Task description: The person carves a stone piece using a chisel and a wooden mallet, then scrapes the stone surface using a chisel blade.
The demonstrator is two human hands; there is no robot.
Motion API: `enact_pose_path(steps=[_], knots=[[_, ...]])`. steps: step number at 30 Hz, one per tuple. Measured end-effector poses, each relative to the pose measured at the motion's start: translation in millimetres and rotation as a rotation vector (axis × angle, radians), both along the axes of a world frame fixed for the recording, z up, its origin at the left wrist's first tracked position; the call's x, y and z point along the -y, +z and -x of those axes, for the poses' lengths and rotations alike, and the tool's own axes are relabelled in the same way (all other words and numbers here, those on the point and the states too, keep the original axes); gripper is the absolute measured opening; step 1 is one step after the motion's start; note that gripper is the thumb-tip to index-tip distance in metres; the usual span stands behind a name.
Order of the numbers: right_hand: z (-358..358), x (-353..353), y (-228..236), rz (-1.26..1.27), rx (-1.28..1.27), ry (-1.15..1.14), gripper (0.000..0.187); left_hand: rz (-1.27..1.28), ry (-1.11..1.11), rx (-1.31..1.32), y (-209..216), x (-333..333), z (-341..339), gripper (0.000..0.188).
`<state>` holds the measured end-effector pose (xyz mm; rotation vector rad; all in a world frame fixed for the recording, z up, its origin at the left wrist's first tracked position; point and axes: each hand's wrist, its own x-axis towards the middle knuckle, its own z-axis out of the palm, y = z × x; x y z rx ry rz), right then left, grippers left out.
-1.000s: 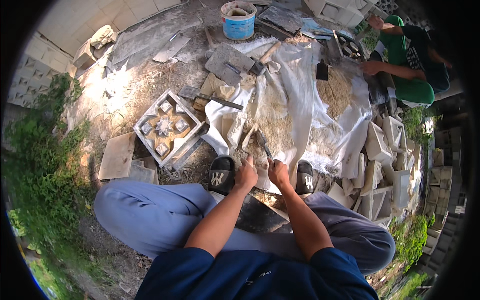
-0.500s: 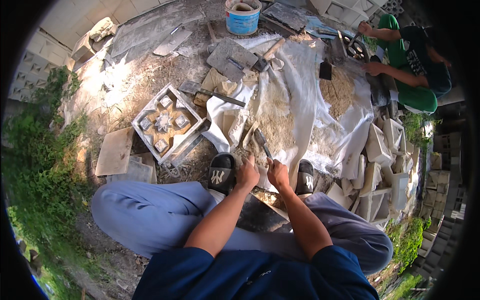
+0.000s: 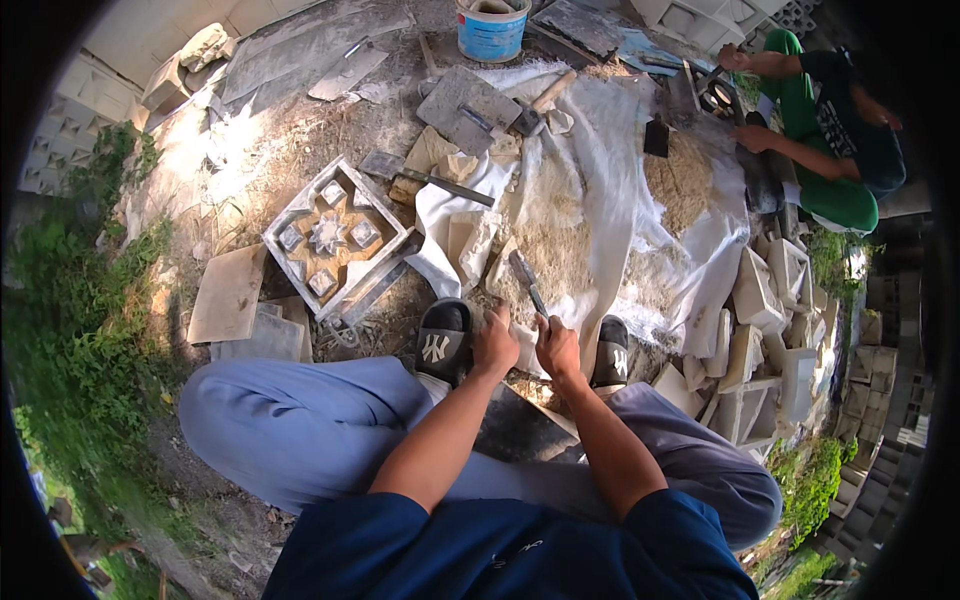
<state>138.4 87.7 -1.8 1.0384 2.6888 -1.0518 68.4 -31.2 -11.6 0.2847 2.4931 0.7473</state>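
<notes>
My right hand (image 3: pixel 557 348) is wrapped round the handle of a small trowel-like tool (image 3: pixel 527 279), its narrow metal blade pointing away and to the left. Beside it, my left hand (image 3: pixel 496 345) is closed at the near end of a tan, slab-like piece (image 3: pixel 502 268); whether the fingers grip that piece is hidden. Both hands are low between my feet, over a white sheet (image 3: pixel 607 200) strewn with sandy powder (image 3: pixel 550 250). Left of them lies a square mould-like frame (image 3: pixel 335 240) with a star and small blocks inside.
A flat float (image 3: pixel 470 110), a hammer (image 3: pixel 540 105) and a long-handled scraper (image 3: pixel 440 187) lie ahead. A blue-and-white bucket (image 3: pixel 493 35) stands at the back. Pale cast blocks (image 3: pixel 760 290) are heaped right; flat plates (image 3: pixel 228 292) lie left. A co-worker (image 3: pixel 815 140) crouches far right.
The view has shifted slightly. My hands stay almost in place, and the trowel-like tool's blade has moved only a little. The co-worker's hands have moved slightly at their work.
</notes>
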Motion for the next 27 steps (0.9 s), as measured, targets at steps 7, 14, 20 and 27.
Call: enact_pose_path(steps=[7, 14, 20, 27], knots=[[-7, 6, -16, 0.015, 0.140, 0.025, 0.048, -0.002, 0.011, -0.001, -1, -7, 0, 0.038], [7, 2, 18, 0.030, 0.031, -0.057, 0.051, 0.014, -0.080, -0.128, -1, 3, -3, 0.038], [-16, 8, -22, -0.079, 0.143, 0.073, 0.046, 0.029, 0.028, 0.008, 2, -8, 0, 0.041], [9, 1, 15, -0.056, -0.077, -0.065, 0.046, -0.004, -0.103, -0.152, 7, 3, -4, 0.041]])
